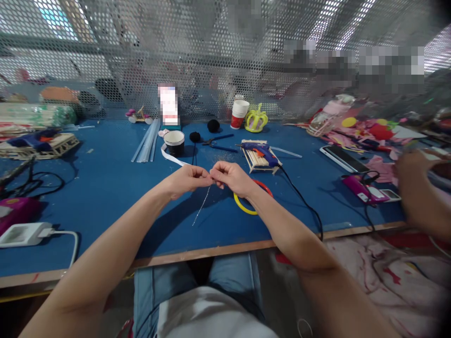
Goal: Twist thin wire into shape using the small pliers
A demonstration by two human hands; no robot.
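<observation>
Strand (pixel 202 205), thin and silvery, hangs from where the two hands' fingertips meet, slanting down to the person's left; loose tail clear of the fingers, above the blue table (pixel 105 188). Top end goes up into the pinch, hidden there. Left hand (pixel 185 182): thumb and forefinger pressed together on it. Right hand (pixel 232 177): fingers bunched, tips pinching at the same spot, against the left's; how much each grips, too small to tell. Yellow ring (pixel 243 208), red at its far side, partly covered by the right wrist. Glue gun (pixel 265 152) on a stick rack (pixel 260 163) just beyond the right hand. Pliers (pixel 222 148) beyond both hands. Roll (pixel 175 145) beyond the left, white ribbon (pixel 171 157) trailing toward it. Far right: co-worker's arm (pixel 421 202), blurred.
</observation>
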